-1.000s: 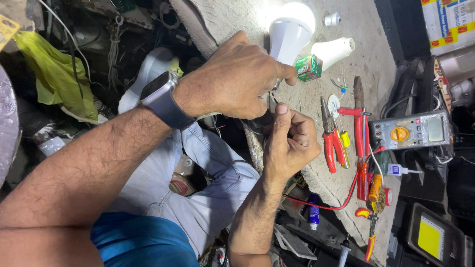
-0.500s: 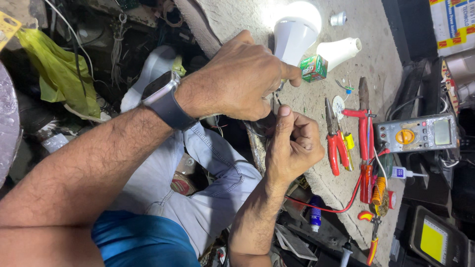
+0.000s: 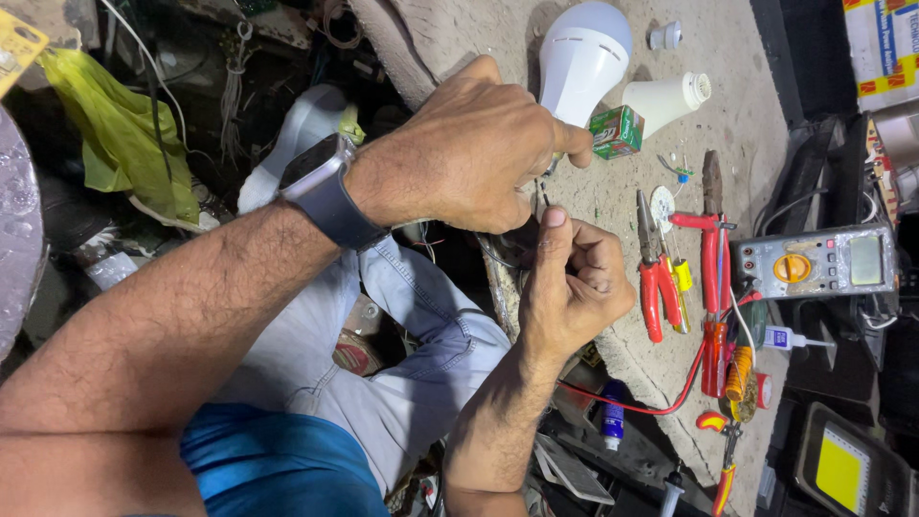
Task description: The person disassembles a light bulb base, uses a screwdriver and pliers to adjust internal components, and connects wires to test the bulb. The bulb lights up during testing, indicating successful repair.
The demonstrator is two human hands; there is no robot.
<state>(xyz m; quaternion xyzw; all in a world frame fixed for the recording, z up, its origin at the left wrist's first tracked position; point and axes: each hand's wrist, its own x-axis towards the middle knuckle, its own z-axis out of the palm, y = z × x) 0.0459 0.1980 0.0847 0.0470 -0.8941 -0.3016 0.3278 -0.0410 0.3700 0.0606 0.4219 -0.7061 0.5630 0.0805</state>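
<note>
Brightly and evenly lit on the workbench (image 3: 613, 206), with glare on a white bulb (image 3: 582, 57). Dim, shadowed clutter at left. Sharp focus, no blur.

The left hand (image 3: 469, 153) covers the bottom of the white bulb (image 3: 582, 57). The tiny thing pinched beside it is too small to tell.

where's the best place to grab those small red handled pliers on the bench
Probably by the two red-sleeved handles of the small red-handled pliers, coming from above. They lie flat on the grey bench, handles toward the near edge, jaws pointing away, and the sleeves offer the widest grip.
</note>
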